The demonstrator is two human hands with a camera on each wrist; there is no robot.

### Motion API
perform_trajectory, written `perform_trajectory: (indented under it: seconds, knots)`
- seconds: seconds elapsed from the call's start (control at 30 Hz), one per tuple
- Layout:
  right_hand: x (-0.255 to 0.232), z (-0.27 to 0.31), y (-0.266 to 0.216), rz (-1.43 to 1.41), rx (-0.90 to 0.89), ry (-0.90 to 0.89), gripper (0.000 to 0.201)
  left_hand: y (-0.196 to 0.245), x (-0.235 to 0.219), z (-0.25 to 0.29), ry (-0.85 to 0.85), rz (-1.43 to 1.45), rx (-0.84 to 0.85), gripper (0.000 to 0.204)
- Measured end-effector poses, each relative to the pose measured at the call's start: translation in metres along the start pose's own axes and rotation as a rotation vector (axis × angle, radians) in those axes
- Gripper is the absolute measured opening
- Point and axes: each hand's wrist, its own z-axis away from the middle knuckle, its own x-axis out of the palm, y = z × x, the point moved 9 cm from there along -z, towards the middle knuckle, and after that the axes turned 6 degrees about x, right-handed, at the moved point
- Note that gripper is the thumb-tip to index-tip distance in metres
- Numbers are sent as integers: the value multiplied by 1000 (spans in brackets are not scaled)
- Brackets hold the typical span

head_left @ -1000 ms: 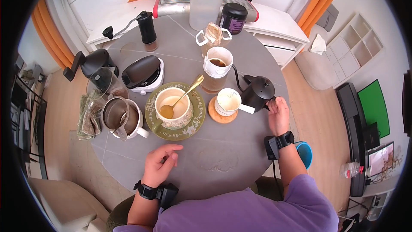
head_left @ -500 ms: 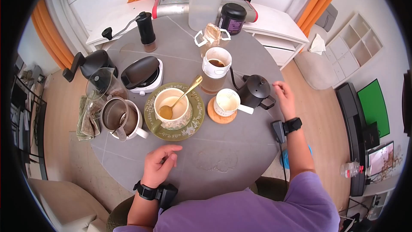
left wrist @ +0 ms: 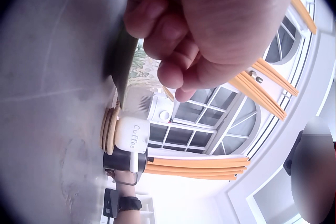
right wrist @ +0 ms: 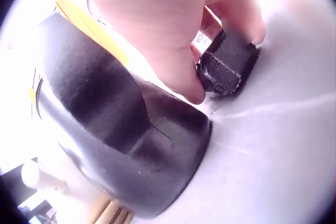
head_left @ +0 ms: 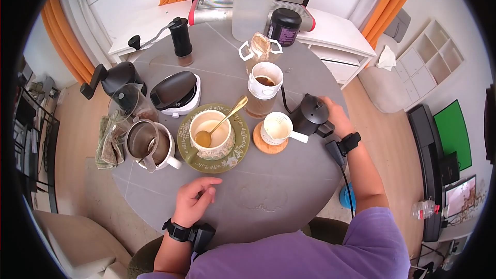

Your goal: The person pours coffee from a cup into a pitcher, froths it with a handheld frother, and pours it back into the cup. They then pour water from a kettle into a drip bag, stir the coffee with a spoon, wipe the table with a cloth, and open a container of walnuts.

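Note:
My right hand (head_left: 335,116) reaches past the right side of the black gooseneck kettle (head_left: 309,116). In the right wrist view its thumb and fingers pinch a small black block (right wrist: 228,66) with a ribbed face, close beside the kettle; its exact kind does not show. My left hand (head_left: 194,201) stays low at the table's near side, fingers loosely curled and holding nothing. Just beyond it, a green saucer (head_left: 239,150) bears a patterned cup (head_left: 214,144) with a gold spoon (head_left: 227,116). A small white coffee jug (head_left: 276,128) with a handle stands on a wooden coaster (head_left: 266,145).
A glass server with a white dripper (head_left: 265,85) stands behind the jug. Leftward are a scale (head_left: 188,104), a steel-lined mug (head_left: 155,147), a glass beaker (head_left: 134,106) and a hand grinder (head_left: 181,39). A tall translucent pitcher (head_left: 253,10) and a black jar (head_left: 285,26) stand far back.
My right hand has let go of the kettle's handle, swung out to the right, then moved forward beside the kettle to the black block. My left hand has barely moved.

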Motion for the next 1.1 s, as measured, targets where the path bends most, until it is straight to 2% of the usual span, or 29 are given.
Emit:
perform_trajectory:
  seconds: [0.17,0.27,0.33,0.37,0.43,0.47,0.53,0.6,0.67,0.73,0.77,0.8,0.87,0.9,1.03,1.1]
  knots:
    - [4,6,17,68,37,38,39,2,1,-1,-14,-13,4,22]
    - [3,11,17,120,-24,76,35,-1,1,0,-18,-39,-3,22]
    - [1,12,28,20,118,17,26,0,0,-1,10,-38,38,23]
    - [-2,15,24,22,118,16,26,0,0,-1,11,-36,37,23]
    - [-38,26,10,31,147,303,16,0,0,-1,10,-24,32,22]
    - [-42,31,-1,31,144,296,16,1,-1,-1,16,-23,28,22]
    - [-67,52,-32,-190,11,472,13,3,0,-1,9,-62,25,22]
    - [-69,66,-63,-223,-14,456,13,2,-1,-1,23,-49,13,22]
    - [-53,73,-96,-174,-76,313,14,1,-3,1,38,-40,5,21]
    - [-38,75,-105,-176,-89,257,17,15,-20,3,252,-91,199,17]
    - [-29,74,-107,-184,-75,218,18,25,-26,4,271,-194,308,17]
    - [-21,74,-107,-192,-60,179,19,24,-27,4,273,-194,309,17]
    - [-18,75,-111,-173,-77,198,21,17,-45,10,498,-112,289,19]
    - [-19,75,-111,-145,-67,207,20,14,-45,7,456,-117,262,28]
    - [-15,78,-111,-58,-31,186,19,11,-42,2,490,-94,190,35]
    - [-9,80,-115,-8,-56,176,19,-5,-38,-1,415,-10,23,42]
